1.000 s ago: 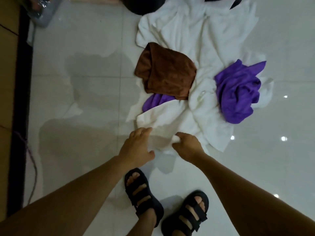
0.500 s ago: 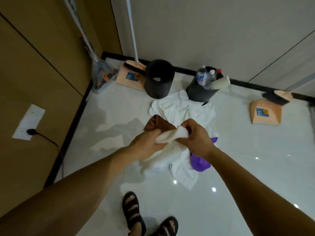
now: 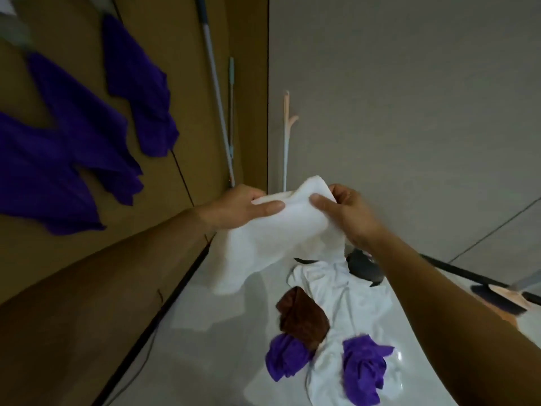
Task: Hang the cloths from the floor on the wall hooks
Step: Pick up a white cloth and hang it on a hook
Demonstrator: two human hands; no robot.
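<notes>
A white cloth (image 3: 272, 230) is held up off the floor, pinched at its top edge by the left hand (image 3: 240, 209) and right hand (image 3: 345, 215), thumbs on the near side; the rest hangs down btwn the arms. Three purple cloths (image 3: 73, 136) are seen hung on the brown wall (image 3: 181, 83) at left. Mop poles (image 3: 216, 92) are leaned in the corner. On the floor (image 3: 205, 347) below, a pile is left: white cloths (image 3: 351, 300), a brown cloth (image 3: 301, 317), 2 purple ones (image 3: 363, 376). A dark bin (image 3: 363, 265), prob. tipped, is partly hidden by the right wrist; contents can't be told.
</notes>
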